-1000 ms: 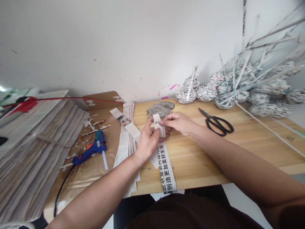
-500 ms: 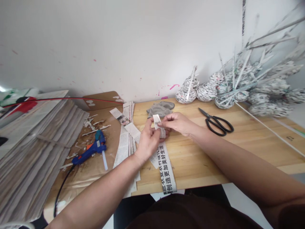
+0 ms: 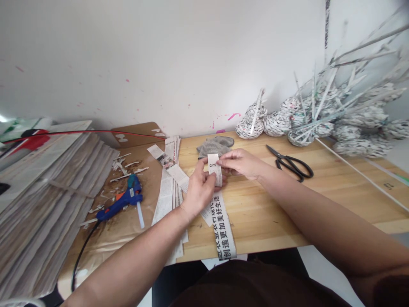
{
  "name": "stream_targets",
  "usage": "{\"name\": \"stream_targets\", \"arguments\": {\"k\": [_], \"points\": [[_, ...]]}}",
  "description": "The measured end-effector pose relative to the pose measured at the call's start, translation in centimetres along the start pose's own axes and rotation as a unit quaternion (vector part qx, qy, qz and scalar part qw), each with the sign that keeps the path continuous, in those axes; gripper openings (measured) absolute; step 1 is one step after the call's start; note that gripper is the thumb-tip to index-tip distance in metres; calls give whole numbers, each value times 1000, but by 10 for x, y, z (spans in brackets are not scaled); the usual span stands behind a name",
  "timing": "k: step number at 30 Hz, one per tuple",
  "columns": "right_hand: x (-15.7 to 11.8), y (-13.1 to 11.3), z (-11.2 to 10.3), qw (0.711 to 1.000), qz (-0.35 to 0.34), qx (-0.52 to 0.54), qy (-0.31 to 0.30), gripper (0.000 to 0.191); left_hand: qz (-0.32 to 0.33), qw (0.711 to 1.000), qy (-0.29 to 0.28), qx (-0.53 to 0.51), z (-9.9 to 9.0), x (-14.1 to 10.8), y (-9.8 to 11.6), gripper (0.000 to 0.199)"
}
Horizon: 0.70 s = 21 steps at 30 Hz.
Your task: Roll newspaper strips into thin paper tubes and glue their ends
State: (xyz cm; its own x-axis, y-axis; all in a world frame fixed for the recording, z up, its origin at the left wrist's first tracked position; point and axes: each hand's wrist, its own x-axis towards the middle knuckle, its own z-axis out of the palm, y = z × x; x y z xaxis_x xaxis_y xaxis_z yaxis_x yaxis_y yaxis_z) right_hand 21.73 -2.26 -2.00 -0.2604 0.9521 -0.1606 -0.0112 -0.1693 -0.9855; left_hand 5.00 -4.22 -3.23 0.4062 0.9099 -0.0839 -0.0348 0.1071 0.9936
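A printed paper strip (image 3: 226, 230) runs from the table's front edge up to my hands, its upper end raised between them. My left hand (image 3: 200, 185) is closed on the strip, thumb in front and fingers behind. On the strip's right side, my right hand (image 3: 238, 164) pinches its upper edge with thumb and forefinger. Other newspaper strips (image 3: 166, 198) lie to the left, partly under my left forearm. Just beyond my hands is a crumpled grey cloth (image 3: 214, 145).
Black scissors (image 3: 292, 164) lie right of my right hand. A blue glue gun (image 3: 123, 199) with a cord rests at left, beside a tall newspaper stack (image 3: 60, 200). Woven paper shapes (image 3: 277, 123) with long sticks stand along the wall at back right.
The strip's upper end has turned flatter and more upright, showing more of its print. My right fingers have shifted slightly right and up along its edge.
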Motion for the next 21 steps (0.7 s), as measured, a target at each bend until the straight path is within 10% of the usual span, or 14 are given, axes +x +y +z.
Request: {"name": "stream_targets", "arguments": {"k": [21], "points": [[2, 2, 9, 998, -1, 36, 47, 30, 20, 999, 4, 32, 3, -3, 1, 47]]}}
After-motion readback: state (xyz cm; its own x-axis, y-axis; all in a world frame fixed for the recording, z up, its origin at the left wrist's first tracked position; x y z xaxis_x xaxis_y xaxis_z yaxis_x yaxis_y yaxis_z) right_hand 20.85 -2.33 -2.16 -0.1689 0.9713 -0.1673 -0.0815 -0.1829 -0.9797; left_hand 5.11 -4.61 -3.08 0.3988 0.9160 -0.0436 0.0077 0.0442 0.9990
